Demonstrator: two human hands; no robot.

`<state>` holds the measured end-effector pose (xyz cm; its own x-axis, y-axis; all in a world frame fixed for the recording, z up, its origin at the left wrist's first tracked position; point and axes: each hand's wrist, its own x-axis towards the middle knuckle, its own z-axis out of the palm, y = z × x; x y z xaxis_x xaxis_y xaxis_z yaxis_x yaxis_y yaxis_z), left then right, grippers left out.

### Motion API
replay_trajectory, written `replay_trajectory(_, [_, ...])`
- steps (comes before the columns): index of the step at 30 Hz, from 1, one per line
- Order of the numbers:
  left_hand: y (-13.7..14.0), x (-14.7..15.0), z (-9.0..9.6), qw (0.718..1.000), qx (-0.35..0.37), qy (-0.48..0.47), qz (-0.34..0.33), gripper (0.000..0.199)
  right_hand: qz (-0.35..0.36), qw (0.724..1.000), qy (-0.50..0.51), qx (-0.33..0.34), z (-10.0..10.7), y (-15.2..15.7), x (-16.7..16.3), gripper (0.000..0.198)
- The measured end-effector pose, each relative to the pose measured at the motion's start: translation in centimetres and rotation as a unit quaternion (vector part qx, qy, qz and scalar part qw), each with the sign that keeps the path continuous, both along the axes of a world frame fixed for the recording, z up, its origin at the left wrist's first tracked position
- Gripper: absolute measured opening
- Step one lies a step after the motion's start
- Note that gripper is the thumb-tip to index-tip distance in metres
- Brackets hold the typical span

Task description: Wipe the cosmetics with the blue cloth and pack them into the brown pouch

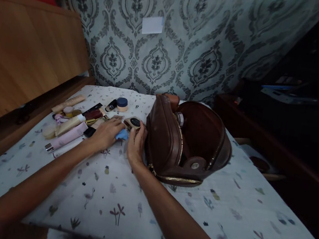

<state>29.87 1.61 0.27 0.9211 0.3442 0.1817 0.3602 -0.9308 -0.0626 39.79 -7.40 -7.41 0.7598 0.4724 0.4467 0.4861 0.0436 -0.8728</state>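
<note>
My left hand [109, 131], its fingers bent and pressed together, is closed on a small crumpled blue cloth [122, 134] just above the table. My right hand [136, 144] grips the near right edge of a beige compact [130, 122] with a dark oval on its top. Left of my hands lies a group of cosmetics: a pink tube [68, 136], a cream tube [70, 125], a dark red item [93, 115] and several smaller pieces. Behind them stands a jar with a navy lid [122, 102]. Close to my right hand sits an unzipped brown cosmetic bag [163, 136].
A white patterned cloth [118, 193] covers the table. Inside the bag, near its left wall, a small round container [180, 118] shows. A wooden cabinet [33, 40] borders the left side, and a patterned wall [156, 63] rises behind. Dark furniture stands at right.
</note>
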Motion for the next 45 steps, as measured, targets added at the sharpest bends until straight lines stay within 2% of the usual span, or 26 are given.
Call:
replay_trajectory(4, [0.1, -1.9, -1.2, 0.996, 0.086, 0.035, 0.011, 0.024, 0.001, 1.000, -0.022, -0.017, -0.4, 0.3, -0.2, 0.048])
replay_trajectory(8, [1.3, -2.5, -1.3, 0.992, 0.118, 0.043, 0.007, 0.025, 0.023, 0.998, -0.053, -0.035, -1.0, 0.3, -0.2, 0.046])
replay_trajectory(15, [1.9, -2.1, -0.9, 0.990, 0.115, 0.069, 0.038, 0.030, 0.042, 0.996, -0.052, -0.055, -1.1, -0.4, 0.2, 0.040])
replay_trajectory(21, [2.0, -1.9, -0.5, 0.985, 0.121, 0.099, 0.074, 0.038, 0.039, 0.997, -0.050, -0.042, -0.9, -0.4, 0.1, 0.034])
replay_trajectory(33, [2.6, -1.8, -1.2, 0.976, 0.163, 0.117, 0.086, 0.044, 0.025, 0.997, -0.064, -0.040, -1.1, -0.3, -0.1, 0.031])
replay_trajectory(39, [3.3, -2.6, -0.7, 0.971, 0.174, 0.140, 0.087, 0.044, 0.021, 0.997, -0.069, -0.036, -1.3, -0.3, 0.0, 0.029])
replay_trajectory(45, [4.6, -3.8, -0.2, 0.968, 0.175, 0.139, 0.117, 0.045, 0.033, 0.996, -0.067, -0.046, -1.1, -0.3, 0.0, 0.032])
